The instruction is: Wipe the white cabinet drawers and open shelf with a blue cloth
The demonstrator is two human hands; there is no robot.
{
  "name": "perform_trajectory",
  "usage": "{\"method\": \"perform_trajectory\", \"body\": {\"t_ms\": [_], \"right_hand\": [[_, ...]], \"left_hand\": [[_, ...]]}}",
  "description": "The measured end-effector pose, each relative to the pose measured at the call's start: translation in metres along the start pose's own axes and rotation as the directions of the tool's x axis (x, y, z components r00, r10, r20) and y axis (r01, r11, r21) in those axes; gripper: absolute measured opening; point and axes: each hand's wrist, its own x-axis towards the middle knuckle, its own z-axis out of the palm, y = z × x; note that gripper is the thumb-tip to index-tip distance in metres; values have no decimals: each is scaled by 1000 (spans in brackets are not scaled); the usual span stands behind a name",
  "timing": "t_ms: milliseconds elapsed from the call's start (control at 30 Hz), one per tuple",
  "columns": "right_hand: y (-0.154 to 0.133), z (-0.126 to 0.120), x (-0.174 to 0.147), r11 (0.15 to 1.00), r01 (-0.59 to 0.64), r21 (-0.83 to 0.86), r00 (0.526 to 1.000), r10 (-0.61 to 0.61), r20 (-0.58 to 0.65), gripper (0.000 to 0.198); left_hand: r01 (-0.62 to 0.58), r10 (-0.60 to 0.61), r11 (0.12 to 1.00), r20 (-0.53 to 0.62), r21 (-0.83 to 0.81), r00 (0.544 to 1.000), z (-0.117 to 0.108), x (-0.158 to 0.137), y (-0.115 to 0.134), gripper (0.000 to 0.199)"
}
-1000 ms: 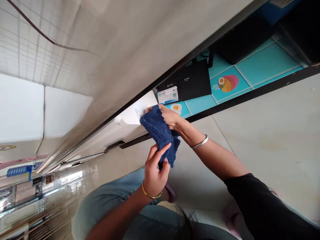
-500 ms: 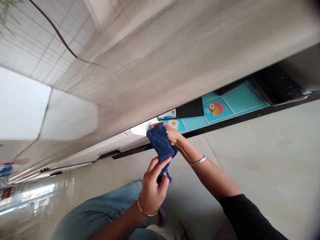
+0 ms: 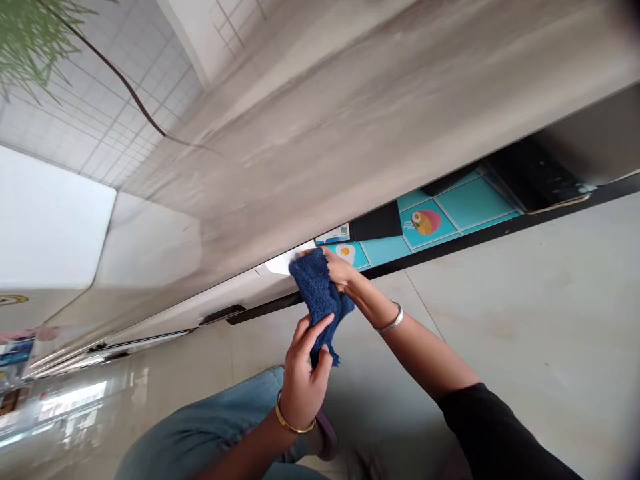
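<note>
A dark blue fluffy cloth (image 3: pixel 315 283) hangs between my two hands in front of the cabinet, below the counter edge. My right hand (image 3: pixel 340 268), with a silver bracelet at the wrist, grips its upper part; the cloth covers most of those fingers. Lower down, my left hand (image 3: pixel 306 373), with a gold bangle, has the cloth's bottom end between thumb and fingers. Just behind the right hand is an open compartment with a turquoise patterned liner (image 3: pixel 380 250), printed with an egg and a bowl.
A long grey counter (image 3: pixel 350 133) runs across above the compartment. Inside lie a black flat item (image 3: pixel 377 222) and a dark box-like object (image 3: pixel 540 177). A green plant (image 3: pixel 35 47) and a brown cable (image 3: pixel 125 80) are at upper left. Pale tiles cover the floor (image 3: pixel 525 320).
Both hands and the cloth keep nearly the same place, with only a slight shift to the left. The camera view has turned a little, bringing more of the plant into sight.
</note>
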Motion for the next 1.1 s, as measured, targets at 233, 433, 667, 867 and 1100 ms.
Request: {"method": "perform_trajectory", "body": {"t_ms": [233, 433, 667, 867, 1100], "right_hand": [[-1, 10, -3, 989, 108, 101, 992, -101, -74, 21], [26, -34, -38, 973, 166, -162, 933, -208, -294, 16], [22, -74, -81, 919, 212, -333, 877, -329, -350, 10], [-1, -98, -87, 684, 116, -721, 856, -437, -277, 17], [-25, -109, -81, 408, 31, -912, 959, -270, -88, 44]], "left_hand": [[30, -30, 999, -22, 12, 999, -2, 1, -9, 48], [55, -39, 995, 191, -78, 981, 7, 2, -5, 41], [350, -327, 891, 127, -289, 937, 26, 4, -17, 36], [357, -348, 932, 117, -58, 930, 26, 24, -5, 12], [174, -212, 961, 166, 217, 963, -2, 50, 32, 18]]}}
